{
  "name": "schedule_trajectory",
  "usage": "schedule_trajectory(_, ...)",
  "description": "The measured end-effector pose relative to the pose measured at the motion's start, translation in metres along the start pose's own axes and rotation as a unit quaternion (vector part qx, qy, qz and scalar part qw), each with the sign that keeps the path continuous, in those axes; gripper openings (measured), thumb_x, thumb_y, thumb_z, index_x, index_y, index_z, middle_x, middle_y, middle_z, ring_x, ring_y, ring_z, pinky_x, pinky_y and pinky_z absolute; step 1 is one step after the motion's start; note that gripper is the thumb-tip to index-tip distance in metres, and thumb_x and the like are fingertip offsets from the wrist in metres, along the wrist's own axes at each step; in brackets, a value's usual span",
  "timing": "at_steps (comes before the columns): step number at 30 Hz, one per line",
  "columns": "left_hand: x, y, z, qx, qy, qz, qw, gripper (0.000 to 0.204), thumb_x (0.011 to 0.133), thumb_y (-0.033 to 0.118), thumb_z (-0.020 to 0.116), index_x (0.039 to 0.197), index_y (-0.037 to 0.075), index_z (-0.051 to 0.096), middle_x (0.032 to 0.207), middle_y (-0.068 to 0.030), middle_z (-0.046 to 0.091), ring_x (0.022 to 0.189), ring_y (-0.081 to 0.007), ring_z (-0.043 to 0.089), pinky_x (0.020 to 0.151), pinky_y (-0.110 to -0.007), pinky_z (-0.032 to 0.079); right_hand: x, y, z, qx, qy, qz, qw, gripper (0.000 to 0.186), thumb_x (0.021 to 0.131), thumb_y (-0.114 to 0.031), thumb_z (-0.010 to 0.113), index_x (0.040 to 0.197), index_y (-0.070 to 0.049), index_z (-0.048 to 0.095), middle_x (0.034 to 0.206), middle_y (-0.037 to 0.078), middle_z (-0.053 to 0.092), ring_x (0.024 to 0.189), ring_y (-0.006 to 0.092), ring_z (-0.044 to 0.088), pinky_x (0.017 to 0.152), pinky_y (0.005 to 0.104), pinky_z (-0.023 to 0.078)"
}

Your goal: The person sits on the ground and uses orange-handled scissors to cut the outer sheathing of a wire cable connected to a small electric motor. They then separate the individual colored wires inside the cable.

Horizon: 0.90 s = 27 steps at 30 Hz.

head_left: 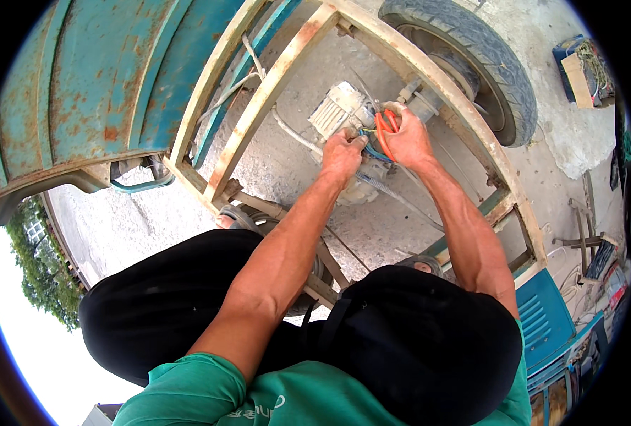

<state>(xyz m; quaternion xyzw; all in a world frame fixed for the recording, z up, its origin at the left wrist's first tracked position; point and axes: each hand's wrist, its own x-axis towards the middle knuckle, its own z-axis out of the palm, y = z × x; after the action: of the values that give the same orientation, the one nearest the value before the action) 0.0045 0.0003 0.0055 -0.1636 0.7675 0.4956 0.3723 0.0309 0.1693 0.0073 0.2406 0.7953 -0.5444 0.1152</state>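
Both my arms reach down inside an open metal frame toward a dusty grey motor with a ribbed housing. My right hand is closed round orange-handled pliers. Just left of them, my left hand pinches thin wires near the motor's side. A blue wire loops out below the fingers, and a bit of yellow-green shows by the pliers. The plier jaws and the wire ends are too small and covered to make out. A grey cable runs off below my hands.
A large tyre stands beyond the frame's right side. The rusty teal body panel fills the upper left. A blue box with a cardboard flap lies far right, above a blue slatted plastic chair. My black-clad knees are close below.
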Motion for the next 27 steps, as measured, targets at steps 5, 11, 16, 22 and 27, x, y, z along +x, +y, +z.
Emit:
schedule_trajectory(5,-0.006,0.009,-0.002,-0.030,-0.011,-0.017,0.999,0.021,0.098,0.016,0.066,0.107,-0.003,0.066,0.089,-0.0063,0.066,0.076,-0.0157,0.064,0.068,-0.032,0.059,0.000,0.002,0.000,-0.002,-0.006,0.020,1.000,0.059,0.082,-0.018,0.079,0.135,0.000,0.060,0.113,0.016,0.075,0.105,0.0218,0.071,0.094,0.0340,0.054)
schedule_trajectory(11,-0.003,0.007,-0.004,-0.064,-0.035,-0.029,0.997,0.018,0.098,0.016,0.067,0.107,0.000,0.066,0.091,-0.0051,0.066,0.077,-0.0142,0.063,0.069,-0.031,0.058,-0.011,-0.004,-0.004,-0.035,-0.005,0.027,0.999,0.062,0.083,-0.024,0.082,0.135,0.000,0.060,0.118,0.017,0.073,0.109,0.0239,0.071,0.095,0.0358,0.054)
schedule_trajectory(16,0.002,-0.001,-0.006,-0.095,-0.052,-0.026,0.994,0.016,0.099,0.014,0.065,0.108,0.001,0.066,0.094,-0.0054,0.068,0.080,-0.0146,0.065,0.071,-0.031,0.058,-0.039,-0.020,-0.030,-0.011,-0.019,0.063,0.998,0.068,0.085,-0.037,0.081,0.137,-0.001,0.058,0.118,0.018,0.072,0.110,0.0256,0.070,0.095,0.0364,0.054)
schedule_trajectory(22,0.002,-0.003,-0.006,-0.136,-0.061,-0.017,0.989,0.016,0.098,0.012,0.064,0.109,0.000,0.068,0.097,-0.0075,0.070,0.081,-0.0164,0.066,0.072,-0.031,0.055,-0.094,-0.025,-0.042,0.167,-0.201,0.191,0.946,0.074,0.090,-0.050,0.073,0.141,0.000,0.051,0.078,0.000,0.054,0.062,0.0085,0.047,0.054,0.0267,0.039)
schedule_trajectory(27,0.001,0.002,-0.006,-0.103,-0.071,-0.021,0.992,0.017,0.099,0.010,0.062,0.112,0.000,0.066,0.101,-0.0081,0.071,0.085,-0.0166,0.067,0.075,-0.031,0.055,-0.104,-0.012,-0.037,0.240,-0.249,0.236,0.908,0.061,0.092,-0.055,0.071,0.124,-0.006,0.058,0.073,-0.005,0.041,0.059,0.0072,0.041,0.051,0.0269,0.033)
